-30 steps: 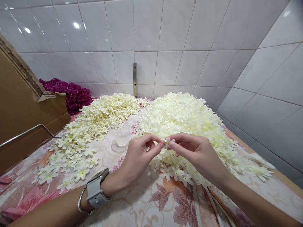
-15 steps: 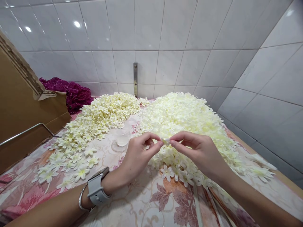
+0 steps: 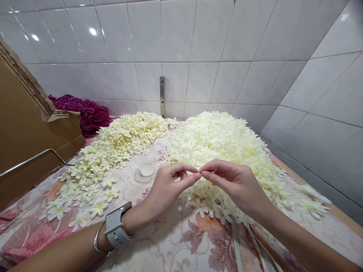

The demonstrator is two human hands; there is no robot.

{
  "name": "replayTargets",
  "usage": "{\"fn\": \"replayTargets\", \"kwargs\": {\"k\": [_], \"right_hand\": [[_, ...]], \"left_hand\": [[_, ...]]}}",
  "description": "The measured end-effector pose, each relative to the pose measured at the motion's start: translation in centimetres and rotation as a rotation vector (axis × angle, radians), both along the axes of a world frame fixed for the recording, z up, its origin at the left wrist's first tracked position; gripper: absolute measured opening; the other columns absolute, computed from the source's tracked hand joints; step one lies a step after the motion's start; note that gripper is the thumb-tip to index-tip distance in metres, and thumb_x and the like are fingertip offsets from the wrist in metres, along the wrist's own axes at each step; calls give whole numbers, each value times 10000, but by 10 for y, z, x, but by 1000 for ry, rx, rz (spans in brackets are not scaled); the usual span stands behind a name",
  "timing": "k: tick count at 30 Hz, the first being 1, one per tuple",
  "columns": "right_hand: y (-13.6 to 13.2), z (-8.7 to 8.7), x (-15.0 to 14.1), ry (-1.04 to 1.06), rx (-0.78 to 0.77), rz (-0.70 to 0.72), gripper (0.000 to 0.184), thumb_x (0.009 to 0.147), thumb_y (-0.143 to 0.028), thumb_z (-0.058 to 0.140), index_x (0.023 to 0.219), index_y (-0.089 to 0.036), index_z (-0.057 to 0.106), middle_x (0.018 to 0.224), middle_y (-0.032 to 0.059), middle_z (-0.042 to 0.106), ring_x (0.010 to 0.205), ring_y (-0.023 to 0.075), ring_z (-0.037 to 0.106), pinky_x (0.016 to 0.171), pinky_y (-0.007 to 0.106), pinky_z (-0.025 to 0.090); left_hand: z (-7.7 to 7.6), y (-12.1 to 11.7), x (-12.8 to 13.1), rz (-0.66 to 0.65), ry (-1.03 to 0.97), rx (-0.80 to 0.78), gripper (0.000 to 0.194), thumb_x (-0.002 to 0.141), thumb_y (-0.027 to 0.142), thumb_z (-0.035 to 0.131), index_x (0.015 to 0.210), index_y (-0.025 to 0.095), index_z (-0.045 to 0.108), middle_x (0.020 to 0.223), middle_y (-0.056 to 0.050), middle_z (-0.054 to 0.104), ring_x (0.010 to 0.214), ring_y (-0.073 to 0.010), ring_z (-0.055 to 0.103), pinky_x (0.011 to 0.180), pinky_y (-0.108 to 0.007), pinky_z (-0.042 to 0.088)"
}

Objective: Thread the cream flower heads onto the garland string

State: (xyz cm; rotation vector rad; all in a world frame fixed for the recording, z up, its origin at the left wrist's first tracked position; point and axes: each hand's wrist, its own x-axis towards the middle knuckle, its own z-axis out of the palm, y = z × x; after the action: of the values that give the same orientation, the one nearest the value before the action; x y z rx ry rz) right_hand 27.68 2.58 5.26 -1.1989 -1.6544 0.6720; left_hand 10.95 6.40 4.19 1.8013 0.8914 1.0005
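Observation:
My left hand (image 3: 170, 185), with a grey watch and a silver bangle at its wrist, pinches thumb and forefinger together. Tip to tip with it, my right hand (image 3: 236, 185) pinches the same way. Between the fingertips is a small white artificial flower, almost fully covered by them now. Behind and beneath both hands spreads a heap of loose white artificial flowers (image 3: 215, 139). Left of my left hand stands a small clear cup (image 3: 146, 169) with whitish contents.
A second heap of cream flowers (image 3: 127, 136) lies at the left, thinning towards me. Beyond it sits purple ruffled material (image 3: 93, 117). A cardboard box (image 3: 34, 139) borders the left side. Tiled wall (image 3: 176, 41) closes off the back and right. A floral cloth (image 3: 170, 241) covers the table.
My fingertips have come together, the left ones moving slightly right. The white flower piece that showed between them is now nearly hidden.

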Motion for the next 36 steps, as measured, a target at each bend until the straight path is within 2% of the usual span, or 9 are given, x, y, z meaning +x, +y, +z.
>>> {"fn": "replayTargets", "kwargs": {"k": [8, 14, 18, 21, 23, 26, 32, 36], "right_hand": [[-2, 1, -3, -59, -1, 23, 106, 821, -276, 594, 772, -204, 655, 748, 14, 670, 668, 139, 610, 585, 254, 495], [-3, -5, -5, -138, 184, -48, 27, 808, -220, 608, 817, -201, 591, 730, 0, 632, 655, 128, 596, 544, 243, 492], [-2, -7, -4, -230, 284, -56, 7, 815, -200, 616, 811, -194, 617, 729, 3, 652, 654, 124, 593, 535, 235, 485], [-2, -6, -3, -252, 312, -60, 43, 829, -174, 597, 815, -192, 634, 737, 2, 675, 645, 116, 598, 546, 232, 490], [-2, -5, -2, -242, 309, -76, 69, 836, -159, 581, 821, -193, 638, 746, -1, 686, 647, 112, 605, 554, 228, 493], [-2, -5, -2, -206, 282, -84, 94, 835, -147, 571, 814, -201, 645, 761, -4, 691, 672, 115, 618, 560, 224, 495], [-3, -6, -3, -89, 196, -95, 92, 797, -158, 611, 723, -208, 632, 716, -10, 641, 689, 126, 593, 578, 241, 481], [-3, -4, -2, -28, 101, -72, 71, 782, -244, 652, 720, -212, 668, 711, -3, 656, 678, 134, 593, 578, 254, 475]], "left_hand": [[0, 2, 0, -46, -57, -80, 154, 783, 321, 644, 768, 181, 708, 554, 46, 513, 533, -92, 422, 514, -218, 320], [0, 0, -1, -27, -45, -45, 127, 804, 232, 605, 773, 178, 716, 636, 21, 625, 580, -100, 495, 550, -212, 358], [-1, -1, -1, -42, -34, 53, 144, 822, 256, 603, 819, 188, 731, 677, 7, 661, 660, -122, 571, 604, -209, 401], [-3, -2, -1, -68, -46, 81, 165, 840, 268, 590, 860, 200, 739, 794, -16, 711, 764, -145, 619, 669, -212, 432], [-3, -2, -1, -79, -51, 70, 169, 843, 274, 590, 886, 209, 740, 879, -26, 729, 827, -155, 630, 713, -217, 441], [-3, -2, -1, -54, -45, 29, 158, 829, 284, 609, 886, 214, 739, 873, -21, 732, 807, -152, 623, 695, -218, 436], [0, -1, 0, -56, -66, -97, 146, 792, 308, 645, 797, 199, 740, 667, 14, 647, 620, -104, 512, 558, -207, 360], [3, -1, 0, -67, -92, -211, 165, 755, 331, 677, 743, 173, 723, 588, 35, 556, 534, -74, 405, 503, -207, 294]]}}
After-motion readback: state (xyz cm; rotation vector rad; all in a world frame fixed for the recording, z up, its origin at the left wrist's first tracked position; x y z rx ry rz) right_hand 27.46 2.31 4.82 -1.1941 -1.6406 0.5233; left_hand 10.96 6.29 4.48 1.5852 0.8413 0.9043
